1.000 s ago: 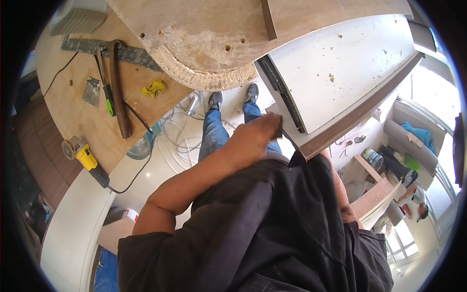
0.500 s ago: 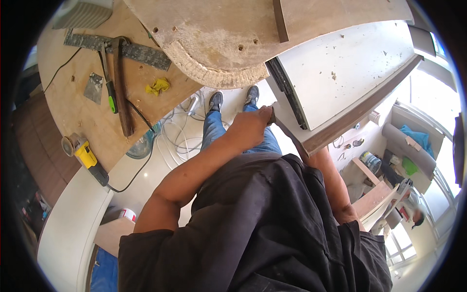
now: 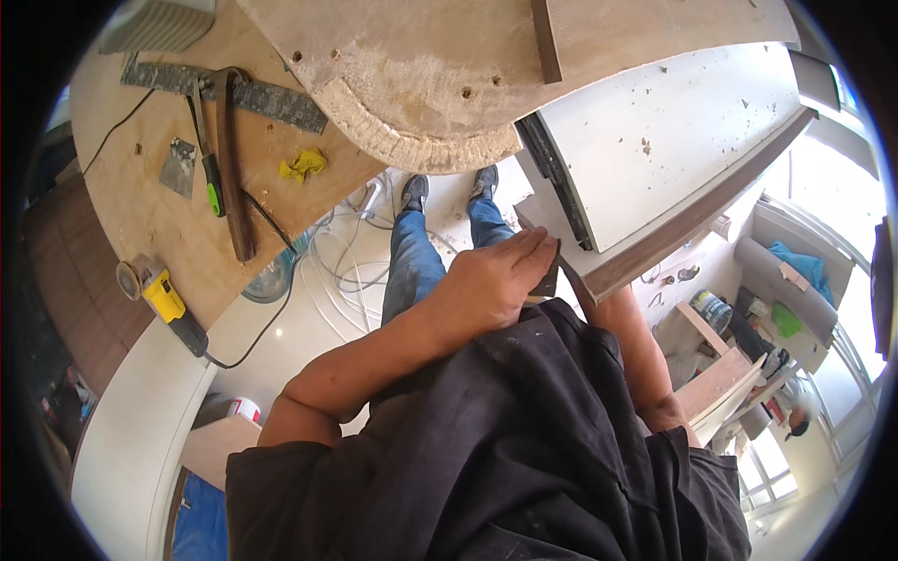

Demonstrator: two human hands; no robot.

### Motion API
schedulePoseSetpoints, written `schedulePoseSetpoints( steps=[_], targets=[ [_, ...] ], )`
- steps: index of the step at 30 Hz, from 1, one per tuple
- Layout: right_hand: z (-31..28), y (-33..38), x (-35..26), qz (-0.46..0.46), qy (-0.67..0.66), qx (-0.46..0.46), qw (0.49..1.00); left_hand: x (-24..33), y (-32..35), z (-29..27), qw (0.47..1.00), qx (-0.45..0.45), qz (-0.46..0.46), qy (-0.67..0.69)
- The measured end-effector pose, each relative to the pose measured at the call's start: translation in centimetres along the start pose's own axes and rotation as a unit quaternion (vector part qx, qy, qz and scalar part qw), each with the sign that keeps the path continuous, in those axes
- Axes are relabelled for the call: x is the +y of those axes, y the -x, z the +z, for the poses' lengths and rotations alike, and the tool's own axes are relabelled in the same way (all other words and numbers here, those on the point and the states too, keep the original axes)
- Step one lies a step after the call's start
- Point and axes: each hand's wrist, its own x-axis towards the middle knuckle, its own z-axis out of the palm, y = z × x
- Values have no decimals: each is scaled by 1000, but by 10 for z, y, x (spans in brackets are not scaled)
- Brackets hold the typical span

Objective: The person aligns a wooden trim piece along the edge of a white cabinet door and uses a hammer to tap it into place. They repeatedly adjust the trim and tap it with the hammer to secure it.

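Observation:
My left hand [image 3: 505, 279] is closed on a dark, flat sanding block [image 3: 550, 280]. The block is held against the front edge of a white drawer-like box [image 3: 673, 150], close to the corner of its brown wood-grain strip [image 3: 655, 245]. My right forearm [image 3: 642, 341] runs up behind that strip, and the hand itself is hidden by the box. Along the box's near left side is a black slide rail [image 3: 558, 187]. Wood crumbs lie scattered on the white surface.
A curved wooden board [image 3: 421, 84] with a rough edge covers the top. On the left table [image 3: 112, 187] lie a hammer [image 3: 234, 178], a scraper [image 3: 178, 168], a yellow rag [image 3: 303, 165] and a yellow angle grinder [image 3: 166, 299]. Cables [image 3: 337, 271] coil on the floor. Another person [image 3: 803, 411] is far right.
My left hand has slid with the sanding block toward me and to the right, along the box's front edge to its corner. The right forearm has stayed nearly still.

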Motion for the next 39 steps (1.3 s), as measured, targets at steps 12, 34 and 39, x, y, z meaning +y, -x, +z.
schedulePoseSetpoints(
  steps=[12, 34, 39],
  targets=[
    [-9, 11, -2, 8, 8, 6, 1000, -40, -7, 36, 999, 22, -35, 18],
    [-7, -8, 1, 15, -26, -16, 999, -60, -11, 50, 983, -69, -122, -122],
    [-9, -8, 3, 17, -34, -14, 999, -6, -34, 5, 958, -189, -212, -28]
  ],
)
